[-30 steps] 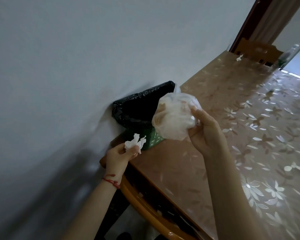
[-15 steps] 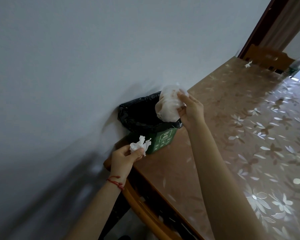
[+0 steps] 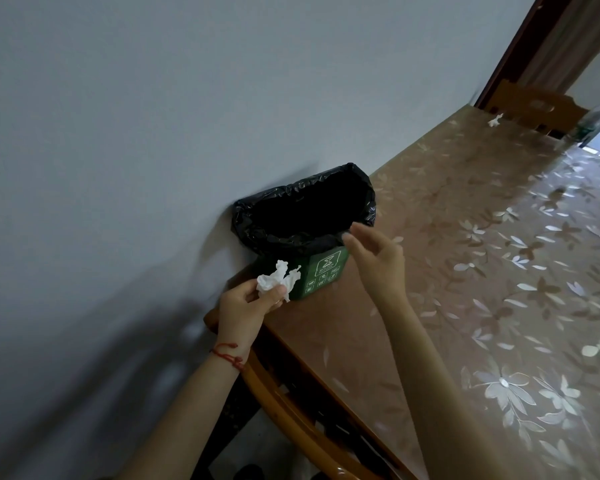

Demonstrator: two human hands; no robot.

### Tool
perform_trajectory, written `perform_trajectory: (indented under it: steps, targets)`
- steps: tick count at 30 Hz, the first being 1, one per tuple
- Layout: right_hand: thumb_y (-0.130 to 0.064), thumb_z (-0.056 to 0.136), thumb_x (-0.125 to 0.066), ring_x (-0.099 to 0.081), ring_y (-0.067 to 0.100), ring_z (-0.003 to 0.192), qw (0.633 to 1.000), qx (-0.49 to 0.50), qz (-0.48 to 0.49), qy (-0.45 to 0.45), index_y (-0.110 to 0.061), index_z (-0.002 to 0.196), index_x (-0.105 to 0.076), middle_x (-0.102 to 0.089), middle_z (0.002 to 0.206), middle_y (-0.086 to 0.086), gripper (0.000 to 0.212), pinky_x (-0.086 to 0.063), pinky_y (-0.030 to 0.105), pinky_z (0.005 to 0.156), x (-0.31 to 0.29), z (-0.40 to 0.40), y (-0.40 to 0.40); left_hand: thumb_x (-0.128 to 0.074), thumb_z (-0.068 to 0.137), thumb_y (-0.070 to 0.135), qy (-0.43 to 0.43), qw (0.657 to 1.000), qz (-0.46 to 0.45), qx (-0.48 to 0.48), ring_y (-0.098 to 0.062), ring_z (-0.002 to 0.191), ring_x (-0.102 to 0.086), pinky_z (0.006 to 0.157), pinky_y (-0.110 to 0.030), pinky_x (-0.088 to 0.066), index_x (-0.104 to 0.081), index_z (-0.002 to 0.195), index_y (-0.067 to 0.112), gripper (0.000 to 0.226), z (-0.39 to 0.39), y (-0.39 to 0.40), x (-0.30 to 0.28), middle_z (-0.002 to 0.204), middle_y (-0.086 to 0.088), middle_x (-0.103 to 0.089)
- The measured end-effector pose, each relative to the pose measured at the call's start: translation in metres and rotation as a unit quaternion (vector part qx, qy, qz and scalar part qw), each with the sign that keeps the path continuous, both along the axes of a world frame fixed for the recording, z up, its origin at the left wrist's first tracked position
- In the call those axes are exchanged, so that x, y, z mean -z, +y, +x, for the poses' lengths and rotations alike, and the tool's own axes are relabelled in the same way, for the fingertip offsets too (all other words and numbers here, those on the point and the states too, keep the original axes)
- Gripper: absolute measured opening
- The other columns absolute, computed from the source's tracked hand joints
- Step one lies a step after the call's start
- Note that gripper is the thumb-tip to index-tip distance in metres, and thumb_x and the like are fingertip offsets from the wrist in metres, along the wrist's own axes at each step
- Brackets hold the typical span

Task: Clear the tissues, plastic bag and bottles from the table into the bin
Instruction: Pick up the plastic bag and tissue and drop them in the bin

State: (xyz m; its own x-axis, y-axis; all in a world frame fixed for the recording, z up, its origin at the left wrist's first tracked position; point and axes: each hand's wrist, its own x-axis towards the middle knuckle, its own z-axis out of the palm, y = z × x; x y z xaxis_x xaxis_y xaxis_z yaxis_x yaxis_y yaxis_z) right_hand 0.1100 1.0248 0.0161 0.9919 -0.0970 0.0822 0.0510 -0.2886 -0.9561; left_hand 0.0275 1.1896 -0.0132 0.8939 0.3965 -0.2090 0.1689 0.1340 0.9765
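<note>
A small green bin [image 3: 324,271] with a black liner [image 3: 302,209] stands on the table's near corner against the wall. My left hand [image 3: 246,306] pinches a crumpled white tissue [image 3: 278,278] just left of the bin's front. My right hand [image 3: 378,254] hovers at the bin's right rim with its fingers apart and nothing in them. The plastic bag is out of sight; the liner's inside is dark. Another tissue [image 3: 495,120] lies at the table's far end, and a clear bottle [image 3: 598,119] stands near the far right edge.
The table [image 3: 465,271] has a brown floral cover and runs along a plain wall [image 3: 153,116]. A wooden chair [image 3: 541,105] stands at the far end beside a doorway. Another wooden chair's back [image 3: 284,403] curves below the table's near edge.
My right hand carried the plastic bag over the bin, let it go inside, and now hangs open at the rim. My left hand has kept hold of the tissue.
</note>
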Motion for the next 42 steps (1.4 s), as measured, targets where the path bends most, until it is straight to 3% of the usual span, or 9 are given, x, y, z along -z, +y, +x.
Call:
perform_trajectory:
  steps: [5,11,14,19,24,28,33,37,42]
  targets:
    - [-0.029,0.087,-0.062,-0.055,0.021,0.113,0.951,-0.064,-0.285,-0.106,-0.01,0.119,-0.061,-0.061,0.121,0.007,0.037,-0.044,0.033,0.091,0.045,-0.038,-0.006,-0.07,0.075,0.008,-0.002,1.0,0.013,0.008,-0.014,0.068,-0.065,0.066,-0.019,-0.055,-0.067,0.072,0.019,0.011,0.003,0.0,0.002,0.073,-0.002,-0.069]
    - [-0.036,0.083,-0.054,-0.062,0.024,0.101,0.884,-0.093,-0.429,-0.164,-0.012,0.11,-0.061,-0.065,0.112,0.006,0.036,-0.055,0.034,0.072,0.073,-0.063,-0.014,-0.07,0.076,0.009,-0.02,0.999,0.02,0.02,-0.005,0.062,-0.066,0.062,-0.014,-0.054,-0.068,0.078,0.011,0.003,0.016,0.0,-0.007,0.073,0.001,-0.068]
    - [-0.029,0.079,-0.067,-0.063,0.026,0.099,0.874,-0.089,-0.446,-0.17,-0.011,0.109,-0.062,-0.065,0.112,0.009,0.036,-0.054,0.035,0.072,0.077,-0.066,-0.016,-0.069,0.077,0.011,-0.043,0.997,0.047,0.038,-0.001,0.06,-0.065,0.066,-0.017,-0.056,-0.068,0.079,0.014,0.004,0.034,0.002,-0.017,0.071,0.002,-0.067]
    - [-0.04,0.084,-0.044,-0.063,0.024,0.1,0.868,-0.087,-0.462,-0.159,-0.01,0.109,-0.063,-0.065,0.112,0.009,0.043,-0.054,0.034,0.073,0.075,-0.07,-0.017,-0.069,0.078,0.011,-0.071,0.994,0.057,0.053,-0.016,0.072,-0.064,0.07,-0.024,-0.056,-0.066,0.071,0.021,0.012,0.07,0.0,-0.041,0.074,-0.004,-0.066]
    - [-0.041,0.084,-0.043,-0.063,0.023,0.102,0.871,-0.094,-0.462,-0.137,-0.01,0.11,-0.063,-0.065,0.113,0.008,0.045,-0.054,0.033,0.074,0.077,-0.072,-0.021,-0.068,0.078,0.009,-0.079,0.994,0.044,0.06,-0.009,0.065,-0.061,0.067,-0.019,-0.056,-0.066,0.073,0.012,0.006,0.107,0.0,-0.054,0.072,-0.003,-0.064]
    - [-0.043,0.086,-0.042,-0.06,0.022,0.108,0.889,-0.102,-0.43,-0.117,-0.011,0.115,-0.061,-0.062,0.119,0.007,0.047,-0.055,0.034,0.077,0.08,-0.074,-0.021,-0.071,0.075,0.017,-0.064,0.993,0.085,0.048,-0.01,0.063,-0.057,0.074,-0.027,-0.052,-0.065,0.071,0.014,0.007,0.128,0.002,-0.05,0.066,0.001,-0.061]
    - [-0.045,0.087,-0.042,-0.06,0.02,0.107,0.892,-0.101,-0.426,-0.117,-0.012,0.115,-0.061,-0.063,0.118,0.005,0.047,-0.055,0.031,0.075,0.081,-0.075,-0.022,-0.073,0.074,0.026,-0.044,0.989,0.139,0.028,-0.014,0.096,-0.06,0.081,-0.018,-0.044,-0.059,0.115,0.01,0.046,0.127,0.005,-0.046,0.11,-0.009,-0.064]
    - [-0.046,0.088,-0.041,-0.058,0.019,0.11,0.898,-0.1,-0.414,-0.107,-0.012,0.116,-0.061,-0.062,0.12,0.004,0.049,-0.053,0.03,0.078,0.084,-0.077,-0.023,-0.068,0.079,0.027,-0.085,0.968,0.229,0.051,-0.016,0.111,-0.055,0.095,-0.028,-0.044,-0.055,0.121,0.01,0.047,0.096,0.006,-0.043,0.124,-0.008,-0.058]
    - [-0.045,0.087,-0.04,-0.059,0.021,0.108,0.897,-0.093,-0.417,-0.109,-0.011,0.116,-0.061,-0.062,0.119,0.006,0.049,-0.053,0.033,0.08,0.085,-0.081,-0.026,-0.064,0.083,0.026,-0.136,0.921,0.356,0.074,-0.014,0.115,-0.05,0.097,-0.026,-0.04,-0.055,0.122,0.008,0.044,0.047,0.011,-0.021,0.125,-0.009,-0.057]
